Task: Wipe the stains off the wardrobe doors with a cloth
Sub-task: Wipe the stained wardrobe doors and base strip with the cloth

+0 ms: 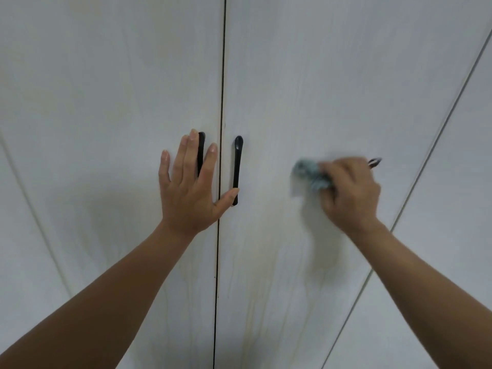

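Note:
Two white wardrobe doors fill the view, the left door (pixel 111 89) and the right door (pixel 332 75), split by a dark vertical gap. Each carries a black bar handle near the gap, the left handle (pixel 201 145) and the right handle (pixel 237 169). My left hand (pixel 190 187) lies flat on the left door with fingers spread over its handle, thumb reaching across the gap. My right hand (pixel 351 193) grips a crumpled grey-blue cloth (pixel 311 174) pressed on the right door; it is motion-blurred. Faint yellowish streaks (pixel 250 315) run down the lower right door.
A further door panel (pixel 452 235) adjoins at the right beyond a slanting seam, and another seam crosses the far left. A small dark looped object (pixel 374 162) shows just behind my right hand.

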The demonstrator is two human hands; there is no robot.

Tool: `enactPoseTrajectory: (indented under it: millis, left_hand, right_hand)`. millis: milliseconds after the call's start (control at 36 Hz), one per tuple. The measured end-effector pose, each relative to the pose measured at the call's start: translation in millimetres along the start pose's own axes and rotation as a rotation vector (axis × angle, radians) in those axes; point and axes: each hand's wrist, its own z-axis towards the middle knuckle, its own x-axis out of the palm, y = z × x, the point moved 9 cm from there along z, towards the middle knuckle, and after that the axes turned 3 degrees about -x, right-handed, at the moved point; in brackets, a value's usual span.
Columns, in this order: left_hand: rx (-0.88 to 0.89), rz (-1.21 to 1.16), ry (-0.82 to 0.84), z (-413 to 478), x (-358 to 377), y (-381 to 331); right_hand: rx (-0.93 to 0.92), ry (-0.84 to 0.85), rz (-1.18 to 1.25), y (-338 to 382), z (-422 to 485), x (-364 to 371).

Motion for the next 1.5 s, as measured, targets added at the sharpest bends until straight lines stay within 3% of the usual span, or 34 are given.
enactPoseTrajectory:
  millis: [111,167,250,389,444,500,639,722,806,917,972,1056,1167,1278,1389,1500]
  left_hand:
    - [0.013,-0.031,0.022,-0.7,-5.0,2.8]
    - [-0.009,-0.031,0.031,-7.6,-7.6,11.2]
    - [-0.024,0.027,0.059,-27.6,-9.2,23.3]
    - [0.018,0.058,0.118,-47.0,-0.8,31.7]
    - [0.027,0.080,0.095,-47.4,2.0,31.7]
    - [0.020,0.084,0.072,-47.3,4.4,31.6]
    - [0.006,0.070,0.027,-49.1,6.4,32.4]
    - [0.001,0.056,0.032,-48.6,7.2,32.3]
    - [-0.002,0.054,0.035,-49.3,7.0,34.3]
    - [0.006,0.055,0.047,-49.4,6.1,32.5]
    - [0.006,0.058,0.048,-49.6,5.9,32.4]
    - [0.012,0.066,0.048,-49.5,6.1,32.6]
    - [0.005,0.067,0.039,-49.4,5.4,33.6]
    - [0.003,0.072,0.051,-48.7,4.0,33.3]
    - [0.001,0.064,0.077,-47.6,0.5,32.8]
    - [0.007,0.074,0.109,-46.4,-2.1,33.7]
  right_hand:
    - [0.432,-0.215,0.078,-32.3,43.9,-21.7]
    - [0.510,-0.246,0.081,-30.8,45.7,-19.4]
    - [0.337,-0.148,0.001,1.9,23.1,1.6]
    - [-0.293,0.119,-0.008,80.1,-48.3,48.8]
    - [-0.361,0.159,0.016,85.6,-51.2,52.4]
    - [-0.287,0.095,0.032,76.4,-31.9,42.9]
    - [0.214,-0.142,0.035,37.1,38.7,15.2]
    - [0.319,-0.213,0.061,40.7,48.3,16.1]
    - [0.211,-0.166,0.041,64.7,21.5,33.0]
    - [-0.159,0.023,0.075,109.8,-39.3,58.0]
    - [-0.261,0.094,0.086,117.7,-50.3,63.5]
    - [-0.216,0.037,0.076,106.7,-25.6,54.4]
    - [0.038,-0.147,0.025,76.7,32.7,32.1]
    - [0.233,-0.220,0.036,70.0,47.5,30.1]
    - [0.074,-0.124,0.023,100.1,-9.2,49.0]
    - [-0.172,0.103,0.064,132.3,-80.4,75.1]
